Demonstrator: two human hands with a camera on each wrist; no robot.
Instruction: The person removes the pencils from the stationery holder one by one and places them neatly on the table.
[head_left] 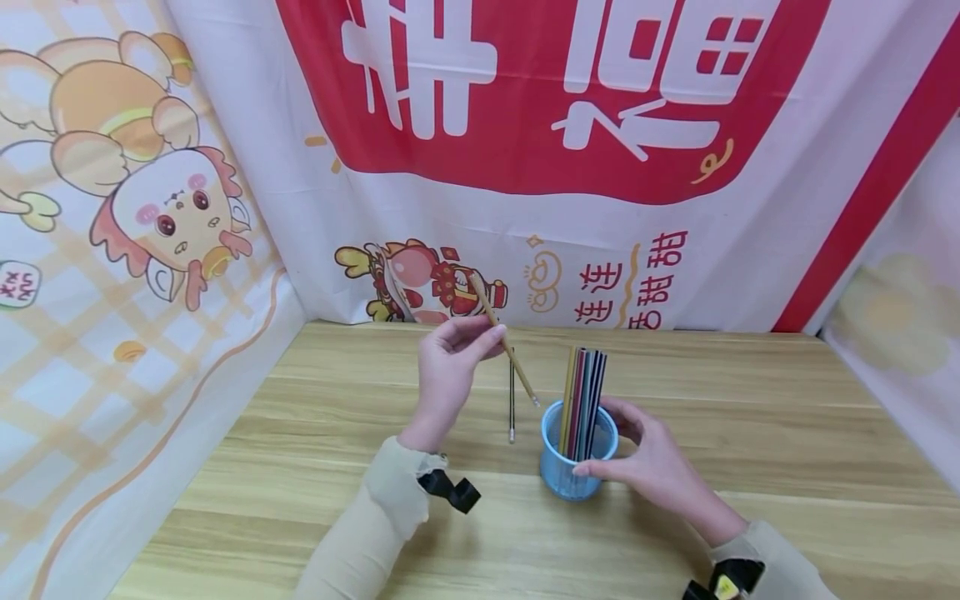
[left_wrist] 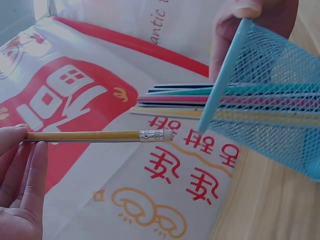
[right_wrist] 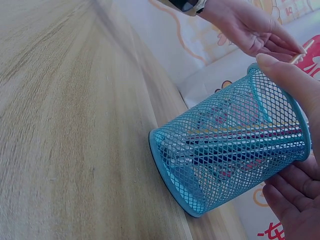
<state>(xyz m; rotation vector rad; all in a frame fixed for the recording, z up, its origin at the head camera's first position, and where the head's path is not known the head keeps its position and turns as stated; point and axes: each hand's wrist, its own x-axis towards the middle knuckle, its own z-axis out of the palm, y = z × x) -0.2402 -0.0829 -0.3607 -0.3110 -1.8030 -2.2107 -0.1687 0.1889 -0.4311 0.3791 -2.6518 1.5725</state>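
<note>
My left hand (head_left: 450,367) pinches a yellow pencil (head_left: 517,367) between thumb and fingers. The pencil slants, its white eraser end low and just left of a light-blue mesh pen cup (head_left: 566,482), apart from the rim. In the left wrist view the pencil (left_wrist: 90,136) shows a silver band below its eraser. My right hand (head_left: 652,458) grips the cup near its rim, thumb at the front and fingers behind. Several coloured pencils (head_left: 581,400) stand in the cup (right_wrist: 220,155), which is upright on the table.
A dark pencil (head_left: 512,400) with an eraser end lies on the wooden table (head_left: 300,500), left of the cup. Behind the table hangs a white and red printed cloth (head_left: 510,183). Another patterned cloth (head_left: 247,333) borders the left side.
</note>
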